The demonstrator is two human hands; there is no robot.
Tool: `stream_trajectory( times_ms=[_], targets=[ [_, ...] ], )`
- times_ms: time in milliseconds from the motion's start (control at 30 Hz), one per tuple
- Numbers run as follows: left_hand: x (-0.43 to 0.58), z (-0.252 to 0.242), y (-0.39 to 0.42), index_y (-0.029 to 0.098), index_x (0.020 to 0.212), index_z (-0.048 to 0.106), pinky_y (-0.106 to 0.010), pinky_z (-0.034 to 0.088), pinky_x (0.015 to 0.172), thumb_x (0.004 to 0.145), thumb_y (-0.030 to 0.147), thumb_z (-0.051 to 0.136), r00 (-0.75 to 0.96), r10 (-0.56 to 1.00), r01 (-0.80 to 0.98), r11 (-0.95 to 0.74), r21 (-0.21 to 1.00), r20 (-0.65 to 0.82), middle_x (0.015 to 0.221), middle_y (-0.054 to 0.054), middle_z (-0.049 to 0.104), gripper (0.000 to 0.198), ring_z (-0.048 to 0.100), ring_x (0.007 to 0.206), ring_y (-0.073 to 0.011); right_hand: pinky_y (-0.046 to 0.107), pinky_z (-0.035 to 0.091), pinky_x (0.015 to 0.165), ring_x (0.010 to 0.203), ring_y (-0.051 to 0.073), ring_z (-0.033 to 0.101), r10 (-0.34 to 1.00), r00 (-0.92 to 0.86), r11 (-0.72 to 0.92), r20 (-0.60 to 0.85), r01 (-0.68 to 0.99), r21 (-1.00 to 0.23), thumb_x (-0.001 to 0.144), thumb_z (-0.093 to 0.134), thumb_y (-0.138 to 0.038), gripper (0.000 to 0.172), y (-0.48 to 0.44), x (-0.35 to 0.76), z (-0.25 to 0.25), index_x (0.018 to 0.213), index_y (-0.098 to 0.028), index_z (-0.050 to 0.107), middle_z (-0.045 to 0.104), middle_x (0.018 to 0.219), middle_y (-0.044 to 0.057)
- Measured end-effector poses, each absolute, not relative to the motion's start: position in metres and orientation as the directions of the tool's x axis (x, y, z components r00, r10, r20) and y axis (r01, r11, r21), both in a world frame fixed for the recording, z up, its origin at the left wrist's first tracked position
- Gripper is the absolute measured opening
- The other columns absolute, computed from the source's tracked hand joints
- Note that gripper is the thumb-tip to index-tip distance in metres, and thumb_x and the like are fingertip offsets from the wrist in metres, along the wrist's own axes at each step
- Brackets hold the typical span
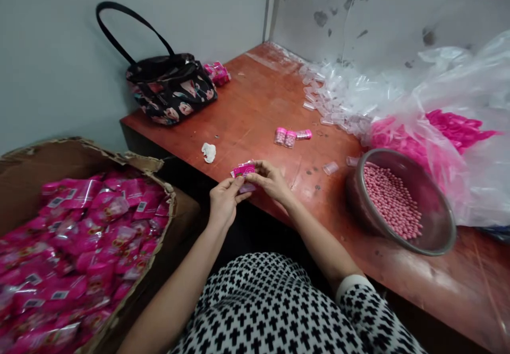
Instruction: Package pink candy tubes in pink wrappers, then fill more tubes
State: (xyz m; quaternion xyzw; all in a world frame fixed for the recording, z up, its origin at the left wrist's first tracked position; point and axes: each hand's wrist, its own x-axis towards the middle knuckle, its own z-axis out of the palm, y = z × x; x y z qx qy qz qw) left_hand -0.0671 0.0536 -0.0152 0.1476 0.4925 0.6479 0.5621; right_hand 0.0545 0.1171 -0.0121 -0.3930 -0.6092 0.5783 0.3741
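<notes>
A small pink printed packet (244, 169) with clear plastic is held between both hands over the front edge of the table. My left hand (223, 201) pinches it from the lower left, the thumb on its face. My right hand (274, 181) grips its right side with thumb and fingers. Part of the packet is covered by the fingers. Beyond the hands on the table, two pink-capped clear bottles (285, 138) of pink beads stand side by side. A third bottle (304, 134) lies next to them.
At left, a cardboard box (172, 205) holds many pink packets (99, 237). A grey bowl (436, 210) of pink beads (392, 202) sits right, near clear tubes (330, 104) and pink caps (402, 136) in plastic. A floral handbag (171, 91) and white scrap (209, 152) lie on the red table (255, 99).
</notes>
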Motion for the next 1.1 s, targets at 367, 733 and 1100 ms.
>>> stream_trajectory(
  times_ms=[367, 733, 1100],
  targets=[
    [-0.062, -0.015, 0.053, 0.011, 0.073, 0.070, -0.025, 0.057, 0.063, 0.053, 0.036, 0.083, -0.124, 0.924, -0.522, 0.250, 0.816, -0.362, 0.070, -0.003, 0.067, 0.035, 0.063, 0.064, -0.0118, 0.021, 0.042, 0.057, 0.060, 0.009, 0.053, 0.837, -0.532, -0.124, -0.132, 0.051, -0.991, 0.060, 0.077, -0.034, 0.035, 0.127, 0.071, 0.010, 0.084, -0.016, 0.059, 0.060, 0.068, -0.004],
    [-0.066, -0.016, 0.052, 0.009, 0.064, 0.066, -0.026, 0.057, 0.065, 0.051, 0.030, 0.083, -0.249, 0.871, -0.578, 0.217, 0.787, -0.423, 0.068, -0.006, 0.069, 0.030, 0.068, 0.065, -0.0162, 0.040, 0.044, 0.084, 0.104, 0.027, 0.056, 0.990, 0.023, 0.035, 0.138, 0.914, -0.403, 0.084, 0.055, -0.045, 0.041, 0.205, 0.102, 0.019, 0.110, -0.014, 0.057, 0.059, 0.113, 0.017],
    [-0.070, -0.009, 0.050, 0.009, 0.059, 0.063, -0.025, 0.056, 0.060, 0.053, 0.015, 0.080, -0.260, 0.811, -0.726, 0.194, 0.659, -0.525, 0.062, -0.005, 0.067, 0.020, 0.065, 0.059, -0.0129, 0.036, 0.045, 0.083, 0.102, 0.028, 0.062, 0.998, -0.029, 0.027, -0.055, 0.999, -0.043, 0.092, 0.037, -0.024, 0.030, 0.230, 0.122, 0.009, 0.111, -0.010, 0.057, 0.064, 0.107, 0.021]
  ],
)
